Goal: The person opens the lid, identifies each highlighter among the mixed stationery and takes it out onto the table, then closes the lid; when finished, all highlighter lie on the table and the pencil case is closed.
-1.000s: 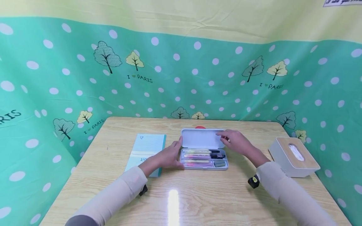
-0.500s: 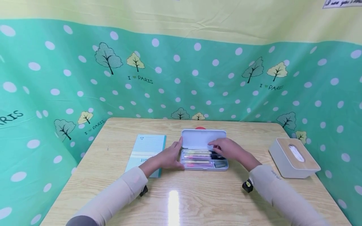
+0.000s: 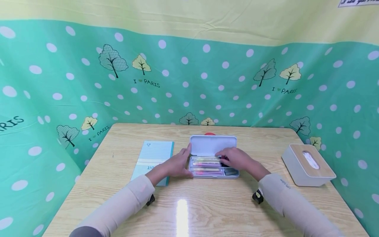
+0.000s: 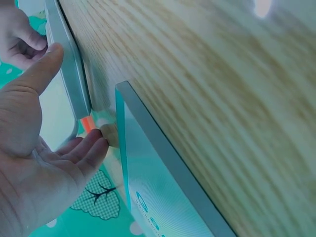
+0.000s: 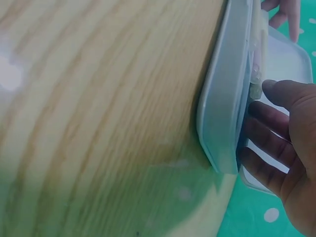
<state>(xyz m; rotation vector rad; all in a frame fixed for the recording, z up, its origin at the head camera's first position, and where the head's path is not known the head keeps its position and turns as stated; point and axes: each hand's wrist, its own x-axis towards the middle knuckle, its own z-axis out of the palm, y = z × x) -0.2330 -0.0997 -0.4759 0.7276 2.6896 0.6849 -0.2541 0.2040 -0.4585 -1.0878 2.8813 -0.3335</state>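
Note:
A pale pencil case (image 3: 214, 176) lies with its lid (image 3: 207, 144) raised on the table. Its lower part holds several light-coloured pens (image 3: 206, 159) and a grey eraser (image 3: 230, 171). My left hand (image 3: 177, 163) spans the case's left end, thumb by the front corner and fingers against the raised lid. Over the right end of the case, my right hand (image 3: 237, 159) reaches down among the black pens, largely covering them. In the right wrist view its thumb and fingers (image 5: 266, 133) stand apart inside the case rim; no held thing shows between them.
A light-blue notebook (image 3: 154, 153) lies left of the case, partly under the left forearm. A tissue box (image 3: 309, 164) with a wooden top stands at the right. Something red (image 3: 210, 134) peeks out behind the lid. Polka-dot cloth (image 3: 165, 92) hangs behind the table.
My right hand has moved left and down from the lid's right edge into the right end of the case. The left hand has stayed in place.

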